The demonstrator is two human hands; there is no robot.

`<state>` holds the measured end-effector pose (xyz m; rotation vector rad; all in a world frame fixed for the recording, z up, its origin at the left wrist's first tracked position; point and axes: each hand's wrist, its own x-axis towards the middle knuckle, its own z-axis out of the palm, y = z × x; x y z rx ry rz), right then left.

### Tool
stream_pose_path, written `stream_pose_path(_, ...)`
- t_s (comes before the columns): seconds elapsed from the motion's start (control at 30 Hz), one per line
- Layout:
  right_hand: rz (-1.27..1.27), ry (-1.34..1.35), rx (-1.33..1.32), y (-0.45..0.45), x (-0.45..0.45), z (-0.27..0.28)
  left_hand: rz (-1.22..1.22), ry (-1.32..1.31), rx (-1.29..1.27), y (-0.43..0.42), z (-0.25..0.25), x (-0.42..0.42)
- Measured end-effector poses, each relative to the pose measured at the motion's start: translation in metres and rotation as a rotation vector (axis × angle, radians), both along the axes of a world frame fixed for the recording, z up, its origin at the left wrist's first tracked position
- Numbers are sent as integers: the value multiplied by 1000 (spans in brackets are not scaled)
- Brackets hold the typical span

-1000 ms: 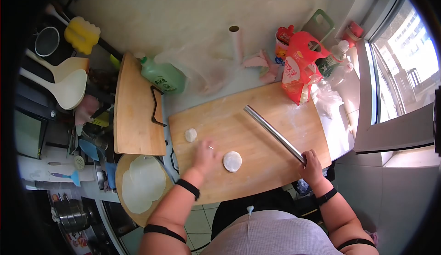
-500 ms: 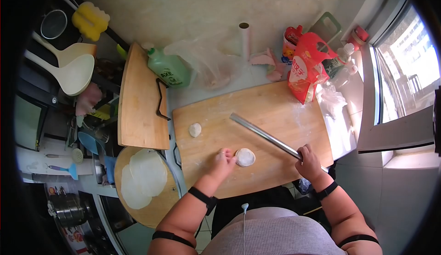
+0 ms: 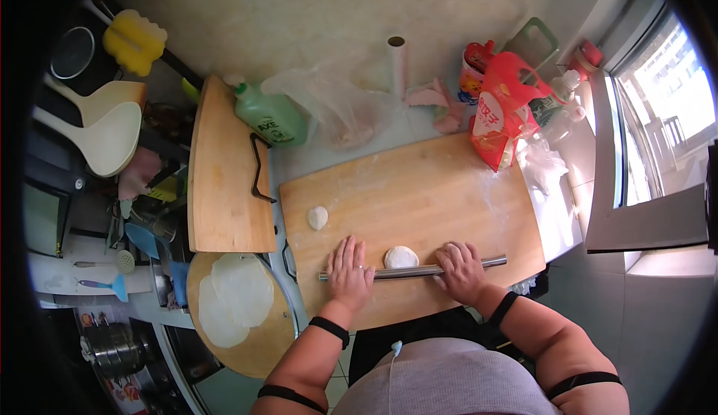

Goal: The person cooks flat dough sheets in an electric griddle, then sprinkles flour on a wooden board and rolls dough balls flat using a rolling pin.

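Observation:
A metal rolling pin [image 3: 407, 272] lies nearly level across the front of the wooden board. Its left end is under my left hand [image 3: 350, 274], whose palm holds it down with fingers stretched forward past it. Over its right part, my right hand [image 3: 461, 271] is closed with bent fingers. Between my hands, a small flattened dough round [image 3: 402, 257] touches the far side of the pin, its near edge hidden by the metal. Farther off to the left, a dough ball [image 3: 318, 218] sits on the board.
The large wooden board [image 3: 404, 179] carries flour traces. At left, a round board [image 3: 262, 355] bears overlapping dough sheets [image 3: 235, 295]; another wooden board [image 3: 224, 183] stands beside it. Behind are a green bottle [image 3: 273, 116], plastic bag [image 3: 344, 108] and red bag [image 3: 497, 116].
The rolling pin has swung from slanted to nearly level and come to the dough round. My left hand has left the dough's edge for the pin's left end; my right hand has moved left.

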<state>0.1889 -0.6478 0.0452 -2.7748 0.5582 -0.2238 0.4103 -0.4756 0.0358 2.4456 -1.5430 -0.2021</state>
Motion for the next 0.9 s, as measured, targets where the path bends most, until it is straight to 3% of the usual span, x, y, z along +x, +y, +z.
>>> stream_pose_path(0.17, -118, 140, -19, -31, 47, -3, 17, 32, -41, -48, 3, 32)
stream_pose_path(0.37, -189, 62, -18, -88, 90, -15, 87, -35, -75, -80, 1, 52)
stream_pose_path(0.53, -154, 94, -100, -59, 58, -10, 118, -22, -91, -45, -5, 18)
stream_pose_path(0.7, -55, 202, -8, -4, -11, 7, -52, 114, 32, 13, 7, -30)
stream_pose_path(0.9, -89, 118, -65, -38, 23, 2, -107, 98, -60, -19, 3, 1)
